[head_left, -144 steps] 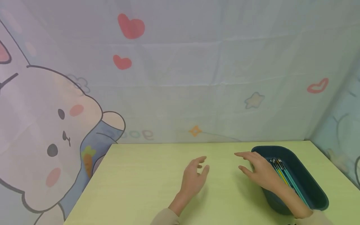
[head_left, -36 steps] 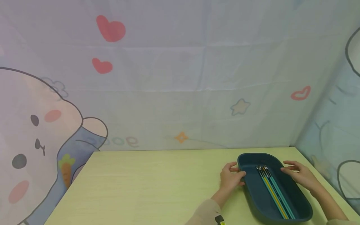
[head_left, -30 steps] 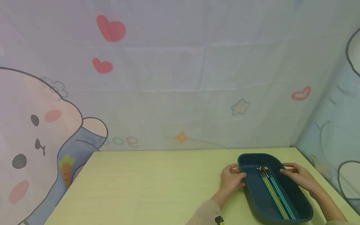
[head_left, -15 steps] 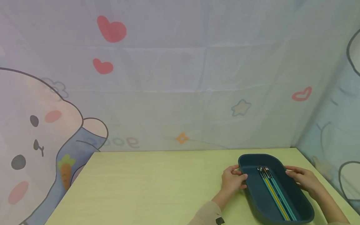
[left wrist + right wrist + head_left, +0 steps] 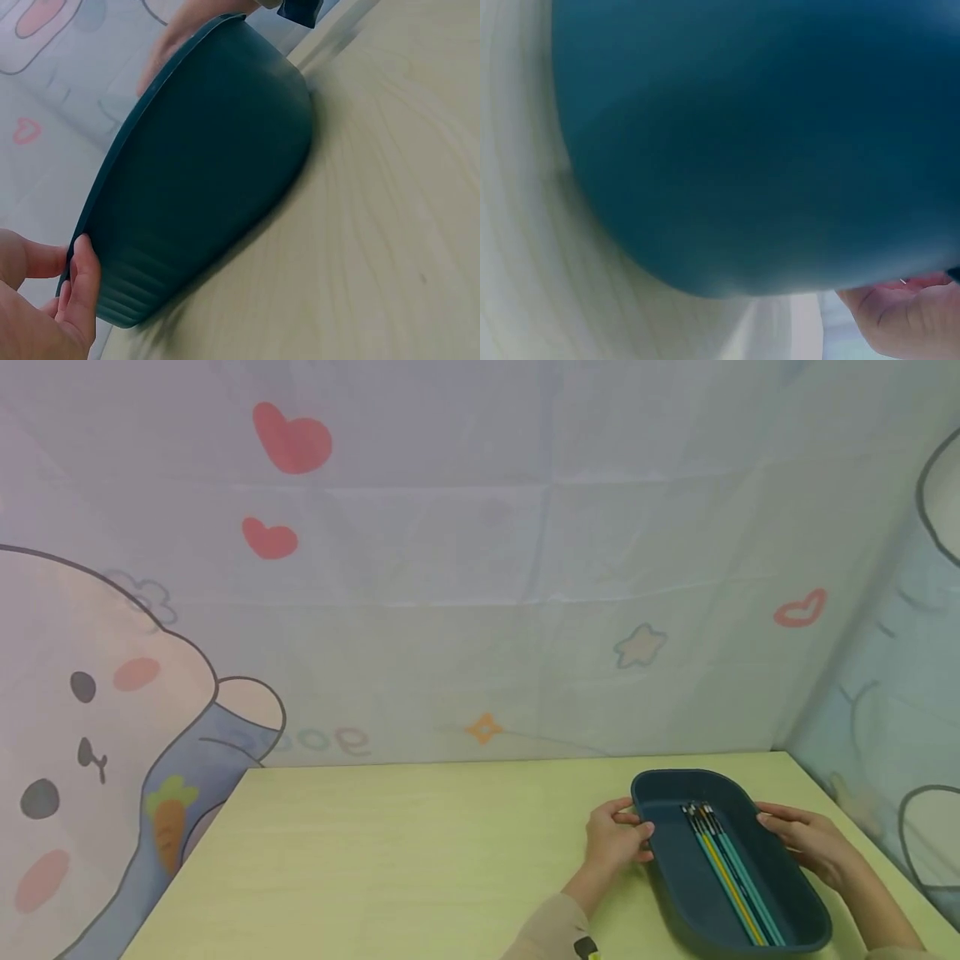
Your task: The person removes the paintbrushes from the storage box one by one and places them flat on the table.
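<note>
A dark blue-green plastic tray (image 5: 678, 860) with rounded corners stands on the right of the table. Inside it lies a bundle of several slim paintbrushes (image 5: 724, 878), with teal and yellow handles and their tips away from me. My left hand (image 5: 611, 843) pinches the tray's left rim, thumb on top and fingers against the outer wall, as the left wrist view also shows. On the far side my right hand (image 5: 813, 845) holds the right rim, its thumb over the edge and the other fingers partly hidden. The tray's outer wall (image 5: 742, 165) fills most of the right wrist view.
The pale wooden table (image 5: 375, 860) stretches to the left of the tray. A printed cloth (image 5: 450, 568) with hearts and a rabbit hangs behind it, and another cloth (image 5: 907, 693) hangs along the right side.
Earlier both hands hovered apart, the right one over the tray. Since then they have come to its two sides and closed on the rims. The tray has barely moved in the last second.
</note>
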Tool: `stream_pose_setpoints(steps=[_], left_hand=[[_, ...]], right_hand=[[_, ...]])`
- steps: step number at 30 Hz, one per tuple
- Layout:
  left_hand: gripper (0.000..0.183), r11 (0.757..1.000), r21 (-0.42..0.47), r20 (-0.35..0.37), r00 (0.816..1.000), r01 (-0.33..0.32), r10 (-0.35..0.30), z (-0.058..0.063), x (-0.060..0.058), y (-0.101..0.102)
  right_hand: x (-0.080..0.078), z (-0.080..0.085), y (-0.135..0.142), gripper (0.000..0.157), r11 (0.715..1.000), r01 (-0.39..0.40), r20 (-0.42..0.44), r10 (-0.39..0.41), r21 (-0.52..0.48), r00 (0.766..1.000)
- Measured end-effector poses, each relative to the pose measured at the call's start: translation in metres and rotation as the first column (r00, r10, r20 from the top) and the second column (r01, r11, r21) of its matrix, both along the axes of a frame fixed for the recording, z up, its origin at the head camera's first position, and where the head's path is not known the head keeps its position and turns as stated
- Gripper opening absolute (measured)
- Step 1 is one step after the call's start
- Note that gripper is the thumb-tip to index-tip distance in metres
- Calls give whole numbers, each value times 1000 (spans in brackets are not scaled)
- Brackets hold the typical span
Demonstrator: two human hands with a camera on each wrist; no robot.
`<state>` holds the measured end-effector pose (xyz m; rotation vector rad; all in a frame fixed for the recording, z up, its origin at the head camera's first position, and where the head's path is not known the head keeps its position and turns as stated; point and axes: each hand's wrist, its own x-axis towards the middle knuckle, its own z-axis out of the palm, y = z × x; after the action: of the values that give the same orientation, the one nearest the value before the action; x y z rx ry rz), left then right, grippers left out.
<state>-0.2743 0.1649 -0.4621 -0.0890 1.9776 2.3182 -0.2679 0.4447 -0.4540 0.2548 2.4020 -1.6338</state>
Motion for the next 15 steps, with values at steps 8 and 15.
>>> stream_pose_setpoints(steps=[8, 15], left_hand=[[44, 1000, -4, 7, 1000, -2, 2, 0, 1, -11], [43, 1000, -4, 5, 1000, 4, -3, -3, 1, -21]], right_hand=[[0, -2, -11, 69, 999, -12, -2, 12, 40, 1000], [0, -2, -19, 69, 999, -32, 4, 32, 18, 999]])
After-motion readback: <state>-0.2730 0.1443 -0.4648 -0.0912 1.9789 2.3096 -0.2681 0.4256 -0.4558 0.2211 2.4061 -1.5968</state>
